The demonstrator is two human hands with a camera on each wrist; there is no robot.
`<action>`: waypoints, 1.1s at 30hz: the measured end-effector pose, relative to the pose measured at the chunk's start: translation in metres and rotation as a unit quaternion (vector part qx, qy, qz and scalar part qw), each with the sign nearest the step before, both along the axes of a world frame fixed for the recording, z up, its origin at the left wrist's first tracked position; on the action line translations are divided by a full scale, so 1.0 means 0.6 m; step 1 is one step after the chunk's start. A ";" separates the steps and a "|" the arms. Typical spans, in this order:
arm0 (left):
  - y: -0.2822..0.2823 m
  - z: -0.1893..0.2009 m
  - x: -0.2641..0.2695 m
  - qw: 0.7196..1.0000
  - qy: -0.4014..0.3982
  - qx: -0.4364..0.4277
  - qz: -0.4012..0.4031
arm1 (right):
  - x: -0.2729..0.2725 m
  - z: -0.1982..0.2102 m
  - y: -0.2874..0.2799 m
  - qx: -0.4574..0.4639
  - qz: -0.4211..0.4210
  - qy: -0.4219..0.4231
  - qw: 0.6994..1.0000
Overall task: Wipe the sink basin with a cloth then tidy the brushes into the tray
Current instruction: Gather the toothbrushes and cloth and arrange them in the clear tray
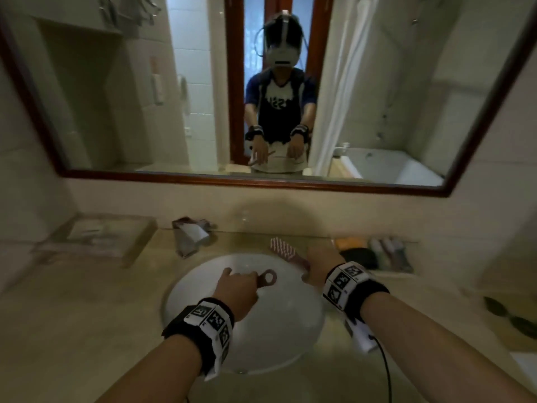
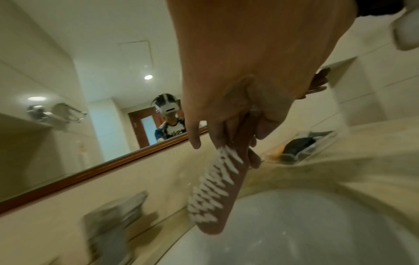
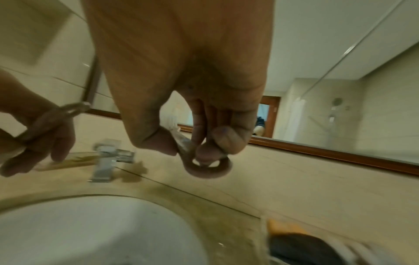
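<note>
Both hands hover over the white sink basin point(image 1: 279, 333), each gripping a pink brush. My left hand point(image 1: 238, 289) is curled round one brush; its ring end point(image 1: 270, 277) pokes out to the right. In the left wrist view that brush's white-bristled head point(image 2: 215, 197) points down toward the basin point(image 2: 317, 226). My right hand point(image 1: 321, 266) holds the second brush at the basin's back right rim, its bristled head point(image 1: 283, 250) sticking out up and left. The right wrist view shows thumb and fingers pinching its handle just above the ring point(image 3: 211, 167). No cloth is visible.
A chrome faucet point(image 1: 189, 237) stands behind the basin. A clear tray point(image 1: 386, 257) with orange, dark and bottle-like items sits on the counter at the back right. Another clear tray point(image 1: 101, 237) lies at the back left. Dark objects point(image 1: 511, 314) lie at the far right. A mirror fills the wall.
</note>
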State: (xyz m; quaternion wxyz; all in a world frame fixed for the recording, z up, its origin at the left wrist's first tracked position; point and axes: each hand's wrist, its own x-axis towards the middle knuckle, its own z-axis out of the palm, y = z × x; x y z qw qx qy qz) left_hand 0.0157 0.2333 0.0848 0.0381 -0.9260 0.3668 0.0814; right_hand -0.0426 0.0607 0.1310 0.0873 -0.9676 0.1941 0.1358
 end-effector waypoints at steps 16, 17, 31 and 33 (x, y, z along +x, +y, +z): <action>-0.512 -0.008 -0.029 0.984 -0.090 0.072 -0.139 | -0.135 -0.021 -0.486 0.023 -0.161 0.014 0.987; -0.524 -0.013 -0.028 0.983 -0.089 0.074 -0.139 | -0.134 -0.027 -0.502 0.027 -0.169 0.017 0.985; -0.642 -0.051 0.037 0.934 -0.145 0.165 -0.283 | -0.054 -0.110 -0.585 0.100 -0.210 -0.061 0.971; -0.662 -0.061 0.040 0.929 -0.133 0.164 -0.303 | -0.037 -0.129 -0.591 0.126 -0.240 -0.047 0.962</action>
